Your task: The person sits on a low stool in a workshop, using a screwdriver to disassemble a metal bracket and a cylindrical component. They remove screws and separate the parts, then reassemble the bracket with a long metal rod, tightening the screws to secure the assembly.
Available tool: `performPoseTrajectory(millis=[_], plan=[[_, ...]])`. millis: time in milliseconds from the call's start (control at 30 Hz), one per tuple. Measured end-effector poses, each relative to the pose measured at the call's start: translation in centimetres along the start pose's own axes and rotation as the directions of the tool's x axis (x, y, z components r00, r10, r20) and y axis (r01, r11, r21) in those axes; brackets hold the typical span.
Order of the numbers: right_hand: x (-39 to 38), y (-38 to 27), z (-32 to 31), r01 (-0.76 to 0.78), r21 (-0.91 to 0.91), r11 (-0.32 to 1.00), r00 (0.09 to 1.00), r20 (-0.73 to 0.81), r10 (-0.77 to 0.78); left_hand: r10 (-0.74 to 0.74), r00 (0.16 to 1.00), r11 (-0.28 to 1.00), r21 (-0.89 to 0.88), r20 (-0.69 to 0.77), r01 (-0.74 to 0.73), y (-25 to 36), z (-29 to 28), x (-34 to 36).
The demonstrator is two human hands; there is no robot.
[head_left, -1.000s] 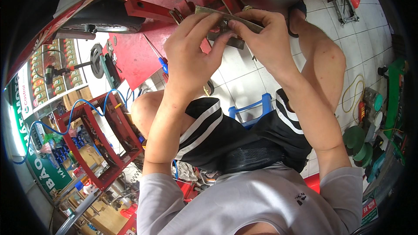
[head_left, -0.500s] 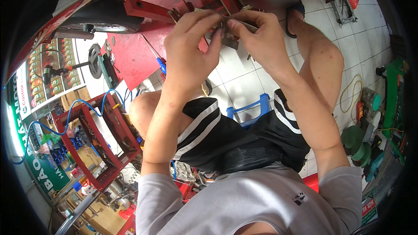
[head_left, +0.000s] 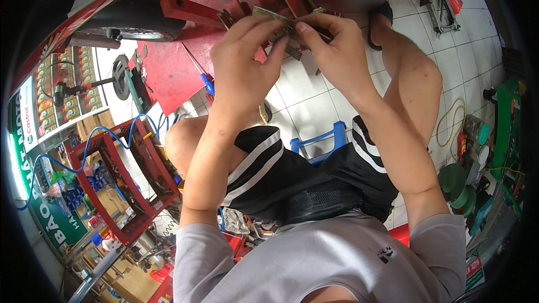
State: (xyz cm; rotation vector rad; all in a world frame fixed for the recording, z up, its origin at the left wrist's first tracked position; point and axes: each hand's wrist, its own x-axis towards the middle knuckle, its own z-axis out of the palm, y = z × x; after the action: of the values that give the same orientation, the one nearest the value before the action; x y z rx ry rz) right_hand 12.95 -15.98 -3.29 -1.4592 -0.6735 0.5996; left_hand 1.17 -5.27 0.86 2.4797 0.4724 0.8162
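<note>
Both hands meet near the top middle of the head view, above the red lift platform's edge. A thin, flat, tan-grey strip [head_left: 270, 13] runs slantwise between them; its kind is unclear. My right hand [head_left: 336, 47] is closed, its thumb and forefinger pinching this strip. My left hand [head_left: 244, 56] curls its fingers and thumb around a small dark grey block [head_left: 293, 52], which sits against the strip's underside. Fingers cover much of both pieces, so where they touch is partly hidden.
A blue-handled screwdriver [head_left: 206, 83] lies at the edge of the red platform [head_left: 168, 70], beside a motorbike wheel [head_left: 126, 22]. A blue plastic stool [head_left: 337, 134] stands between my legs. Left is a red tool cart [head_left: 106, 191] with a blue hose [head_left: 87, 160]; green equipment [head_left: 508, 123] stands right.
The flat strip has shifted left, so more of it shows above my left fingers. Both hands stay close together and keep nearly the same place.
</note>
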Motion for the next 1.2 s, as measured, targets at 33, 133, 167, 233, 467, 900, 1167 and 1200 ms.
performPoseTrajectory(millis=[33, 133, 167, 233, 467, 900, 1167, 1200], plan=[[-0.08, -0.18, 0.01, 0.02, -0.031, 0.999, 1.0, -0.015, -0.02, -0.046, 0.999, 0.999, -0.005, 0.019, 0.046, 0.07, -0.05, -0.08], [-0.25, -0.65, 0.17, 0.086, -0.104, 0.991, 0.994, -0.052, -0.091, -0.088, 0.995, 0.996, 0.007, 0.041, 0.088, 0.23, -0.16, -0.2], [-0.29, -0.47, 0.31, 0.111, -0.117, 0.987, 0.991, -0.061, -0.119, -0.04, 0.999, 0.999, 0.025, 0.027, 0.04, 0.18, -0.04, -0.22], [-0.27, -0.37, 0.35, 0.145, -0.16, 0.976, 0.984, -0.075, -0.159, -0.013, 1.0, 1.0, 0.026, 0.011, 0.012, 0.19, 0.21, -0.19], [-0.28, -0.48, 0.44, 0.155, -0.271, 0.95, 0.979, -0.087, -0.185, -0.041, 0.999, 0.999, 0.003, 0.034, 0.041, 0.38, 0.33, -0.24], [-0.17, -0.11, 0.44, 0.113, -0.286, 0.951, 0.988, -0.065, -0.137, 0.012, 0.998, 1.0, 0.013, 0.061, -0.012, -0.12, 0.33, -0.23], [-0.16, -0.6, 0.35, 0.086, -0.259, 0.962, 0.994, -0.049, -0.102, -0.045, 0.997, 0.999, -0.007, 0.061, 0.046, 0.19, 0.23, -0.04], [-0.18, -0.71, 0.33, 0.083, -0.261, 0.962, 0.994, -0.05, -0.099, -0.011, 0.998, 1.0, -0.008, 0.055, 0.011, 0.17, 0.3, -0.04]])
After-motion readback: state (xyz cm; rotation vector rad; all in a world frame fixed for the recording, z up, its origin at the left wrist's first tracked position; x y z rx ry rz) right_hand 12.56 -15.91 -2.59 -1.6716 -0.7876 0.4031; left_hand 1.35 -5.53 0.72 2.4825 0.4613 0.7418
